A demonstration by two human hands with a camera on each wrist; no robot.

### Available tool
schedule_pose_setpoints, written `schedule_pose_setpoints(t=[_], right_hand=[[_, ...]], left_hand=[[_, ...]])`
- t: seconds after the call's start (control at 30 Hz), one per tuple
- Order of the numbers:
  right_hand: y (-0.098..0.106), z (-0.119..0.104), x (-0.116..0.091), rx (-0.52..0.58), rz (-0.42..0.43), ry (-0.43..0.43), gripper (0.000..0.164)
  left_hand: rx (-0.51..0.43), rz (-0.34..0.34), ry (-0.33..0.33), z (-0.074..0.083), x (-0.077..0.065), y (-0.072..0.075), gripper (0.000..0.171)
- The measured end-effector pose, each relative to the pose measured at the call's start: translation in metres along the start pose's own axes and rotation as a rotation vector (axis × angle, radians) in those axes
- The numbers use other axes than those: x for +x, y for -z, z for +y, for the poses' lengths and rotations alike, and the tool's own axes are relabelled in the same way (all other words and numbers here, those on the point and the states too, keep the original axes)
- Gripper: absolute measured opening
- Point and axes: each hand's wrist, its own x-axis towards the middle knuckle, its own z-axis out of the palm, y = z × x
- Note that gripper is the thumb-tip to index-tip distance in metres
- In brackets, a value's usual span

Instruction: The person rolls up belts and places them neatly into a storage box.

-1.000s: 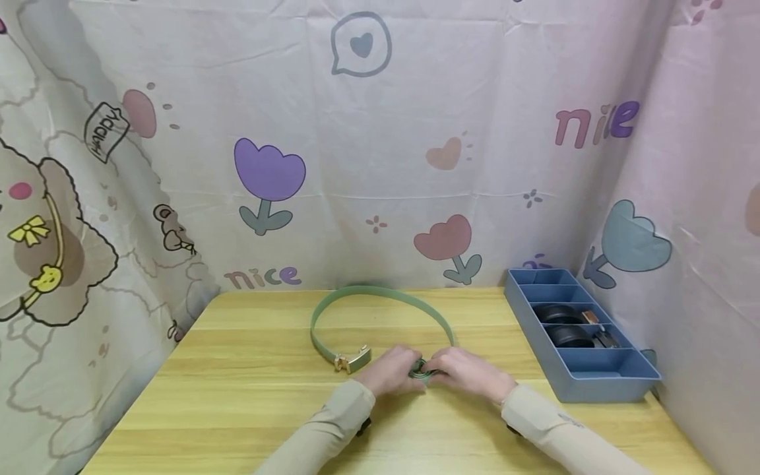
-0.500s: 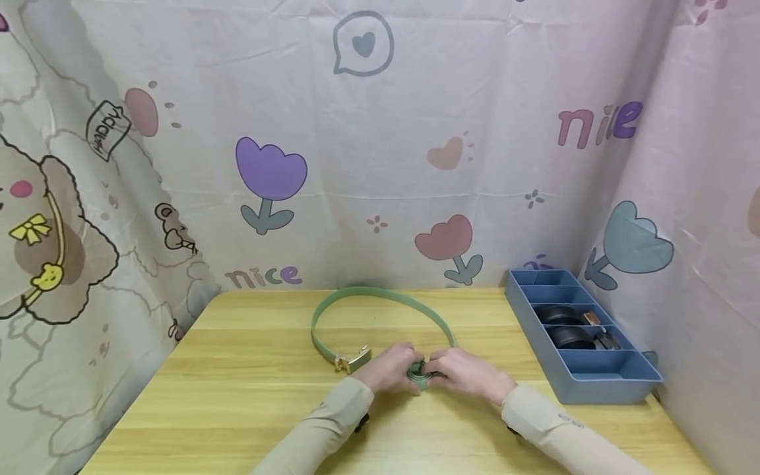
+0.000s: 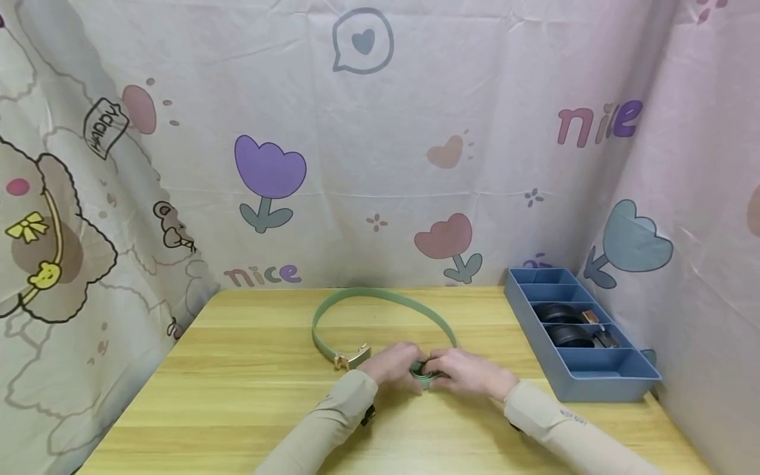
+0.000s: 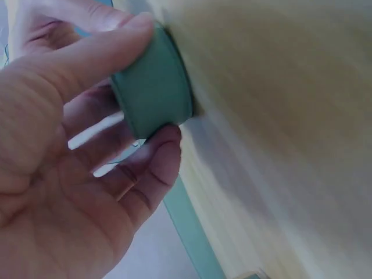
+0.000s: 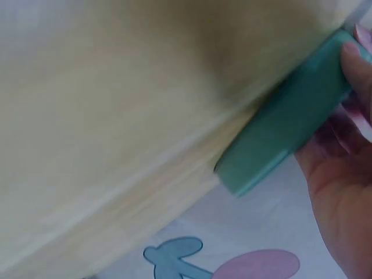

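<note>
A green belt (image 3: 380, 292) stands on its edge on the wooden table in a wide loop. Its gold buckle (image 3: 355, 358) lies at the near left end, close to my left hand (image 3: 393, 365). The other end is wound into a small coil (image 3: 423, 379), which both hands hold from opposite sides. In the left wrist view, thumb and fingers grip the coil's curved outer side (image 4: 154, 84). My right hand (image 3: 471, 371) pinches the coil from the right. In the right wrist view its thumb presses on the green strap (image 5: 285, 119), near the tabletop.
A blue divided tray (image 3: 549, 376) stands at the table's right side. Two of its compartments hold rolled black belts (image 3: 570, 336) with metal buckles. A patterned cloth (image 3: 368, 165) hangs behind the table (image 3: 237, 409) and along both sides.
Both hands stay at the coil, with only small shifts of the fingers and of the coil between them. The wide loop of the belt keeps nearly the same shape.
</note>
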Motion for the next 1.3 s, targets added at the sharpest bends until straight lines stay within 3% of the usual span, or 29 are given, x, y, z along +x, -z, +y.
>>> schedule_pose_setpoints(t=[0.1,0.23,0.37,0.5,0.73,0.93,1.03,1.2,1.3], right_hand=[[-0.0025,-0.0024,0.0005,-0.04,0.029,-0.017,0.006],[-0.0063,-0.0055,0.0007,-0.076,0.065,-0.034,0.013],[-0.0058,-0.0044,-0.0014,-0.019,0.038,-0.036,0.006],[-0.0034,-0.0015,-0.0037,0.011,0.014,-0.025,0.013],[-0.0039,-0.0021,-0.0014,-0.026,0.044,0.011,0.005],[-0.0009,0.0004,-0.0024,0.023,-0.012,-0.016,0.018],[0.0007,0.0007,-0.0008,0.008,-0.015,-0.011,0.013],[0.0009,-0.0013,0.003,-0.013,0.002,0.011,0.006],[0.001,-0.0016,0.0023,-0.002,-0.007,0.006,0.009]], left_hand=[[-0.013,-0.007,0.021,0.0006,0.0007,0.0011,0.027],[0.02,0.037,0.043,0.0018,-0.0001,-0.0001,0.025],[0.042,0.041,0.01,0.0016,-0.0007,0.0004,0.026],[0.04,0.005,-0.02,0.0004,0.0003,0.0016,0.03],[0.046,0.025,0.054,0.0038,0.0018,-0.0007,0.031],[0.042,0.002,-0.007,0.0023,0.0031,-0.0004,0.03],[0.027,-0.011,0.002,0.0021,0.0027,-0.0001,0.031],[0.055,0.052,0.068,0.0069,0.0008,-0.0021,0.034],[0.073,0.067,0.066,0.0087,0.0005,-0.0025,0.032]])
